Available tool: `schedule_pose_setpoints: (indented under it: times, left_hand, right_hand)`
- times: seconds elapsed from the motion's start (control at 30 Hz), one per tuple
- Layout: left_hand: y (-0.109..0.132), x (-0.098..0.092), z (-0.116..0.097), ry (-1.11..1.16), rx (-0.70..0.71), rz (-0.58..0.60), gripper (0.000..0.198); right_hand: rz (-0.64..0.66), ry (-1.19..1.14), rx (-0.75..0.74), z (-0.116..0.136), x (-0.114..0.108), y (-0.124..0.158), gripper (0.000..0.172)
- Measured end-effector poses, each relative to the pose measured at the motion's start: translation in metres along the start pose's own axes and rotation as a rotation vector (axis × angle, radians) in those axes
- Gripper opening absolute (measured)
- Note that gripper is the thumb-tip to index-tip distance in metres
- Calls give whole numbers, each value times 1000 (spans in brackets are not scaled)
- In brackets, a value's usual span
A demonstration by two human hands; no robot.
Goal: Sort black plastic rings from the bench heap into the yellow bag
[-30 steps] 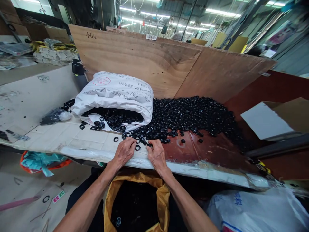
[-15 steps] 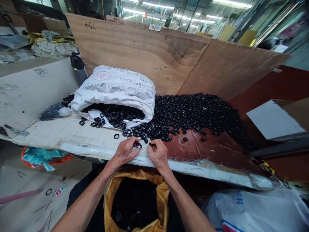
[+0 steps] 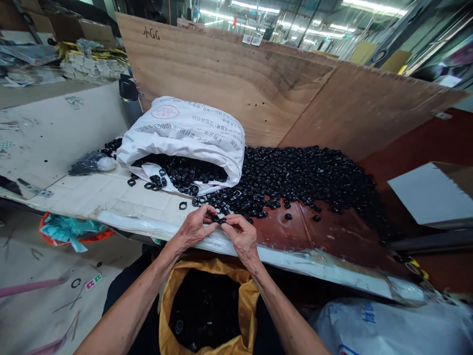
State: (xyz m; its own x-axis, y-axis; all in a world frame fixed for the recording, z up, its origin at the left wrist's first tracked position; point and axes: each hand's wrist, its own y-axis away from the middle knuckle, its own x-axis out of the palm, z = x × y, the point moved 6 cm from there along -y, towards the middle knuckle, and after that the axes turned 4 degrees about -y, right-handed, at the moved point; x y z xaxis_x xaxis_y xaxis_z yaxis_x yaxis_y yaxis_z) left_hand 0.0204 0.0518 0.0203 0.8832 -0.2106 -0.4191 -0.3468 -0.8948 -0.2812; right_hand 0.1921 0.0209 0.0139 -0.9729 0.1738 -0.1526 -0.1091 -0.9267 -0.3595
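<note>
- The fingers (image 3: 207,226) of the left hand (image 3: 192,230) and the right hand (image 3: 243,237) are drawn in narrow, tips meeting just above the near edge of the worktop (image 3: 111,197). Between them they pinch a small black ring (image 3: 219,220); I cannot tell whether it is one ring or two pressed together.
- I read the two-handed pinch as suiting so small a piece: each hand steadies one side, and the wrists rest low by the edge.
- The ring is held just in front of the heap of rings (image 3: 303,175), whose nearest pieces lie almost at the fingertips.
- The white sack (image 3: 185,128) lies on its side with its mouth turned towards the hands, which looks to be why rings spill from it onto the worktop.
- The plywood boards (image 3: 229,84) stand behind and to the right of the heap. I judge that they wall it in at the back.
- A yellow bag (image 3: 168,301) hangs open under the worktop's edge, right below the hands and between the forearms, with dark pieces inside.
- To the left, the pale surface carries only a few stray rings (image 3: 182,205) and, farther off, a small plastic bag (image 3: 88,162), so there is room to move that way.
- To the right, the red-brown surface has a few loose rings, and a cardboard box (image 3: 432,195) sits well apart.
- The near edge is the tight side: the yellow bag and a second sack (image 3: 388,325) crowd the space below it.
</note>
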Motion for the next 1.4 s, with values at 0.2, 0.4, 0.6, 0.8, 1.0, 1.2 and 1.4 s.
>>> schedule_pose_setpoints:
  times: [0.2,0.4,0.6,0.8,1.0,1.2,1.4]
  left_hand:
    - [-1,0,-6,20,76,21,18]
    - [1,0,-6,-24,3,25,27]
    - [1,-2,-8,9,75,-11,24]
    - [1,-3,-11,-9,173,-24,19]
    - [2,-4,-13,-126,202,-60,20]
    - [1,-3,-17,-98,265,-26,23]
    - [2,-2,-15,-48,243,-9,20]
  right_hand:
    - [-26,-45,59,-7,-2,4,20]
    - [-1,-19,40,-6,0,2,16]
    - [21,38,-9,1,0,-1,12]
    - [-19,-14,-51,5,-3,1,13]
    - [-35,-39,-27,3,-4,5,21]
    - [23,53,-82,12,1,1,17]
    - [22,89,-108,21,2,-1,14]
